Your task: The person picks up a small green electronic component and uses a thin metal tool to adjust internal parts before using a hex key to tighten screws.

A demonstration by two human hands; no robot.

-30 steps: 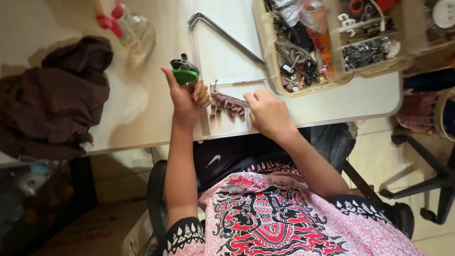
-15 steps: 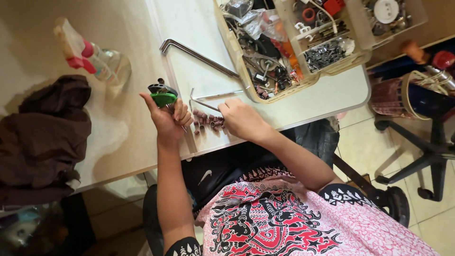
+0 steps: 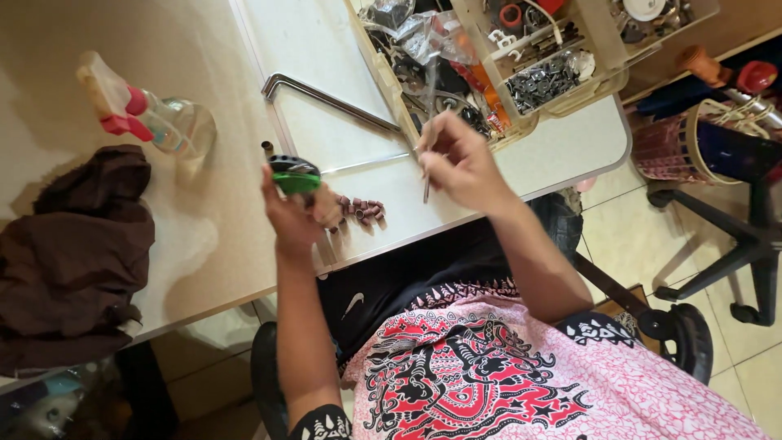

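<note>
My left hand (image 3: 295, 213) is raised above the white table (image 3: 326, 57) and grips a small green and black rotary tool (image 3: 292, 173). To its right, my right hand (image 3: 459, 165) pinches a thin metal rod-shaped bit (image 3: 426, 189) that hangs down from the fingers. Between the hands, several small brown cylindrical sanding bands (image 3: 364, 210) lie in a loose pile near the table's front edge. A long bent metal bar (image 3: 326, 98) lies farther back on the table, with a thinner straight rod beside it.
A plastic parts organiser (image 3: 521, 73) full of hardware sits at the back right. A clear spray bottle with a pink trigger (image 3: 142, 118) and a dark brown cloth (image 3: 69, 253) lie at the left. An office chair (image 3: 749, 228) and a basket stand on the tiled floor at the right.
My right hand has lifted off the pile of sanding bands and now holds a thin bit in the air. My left hand has risen with the green tool.
</note>
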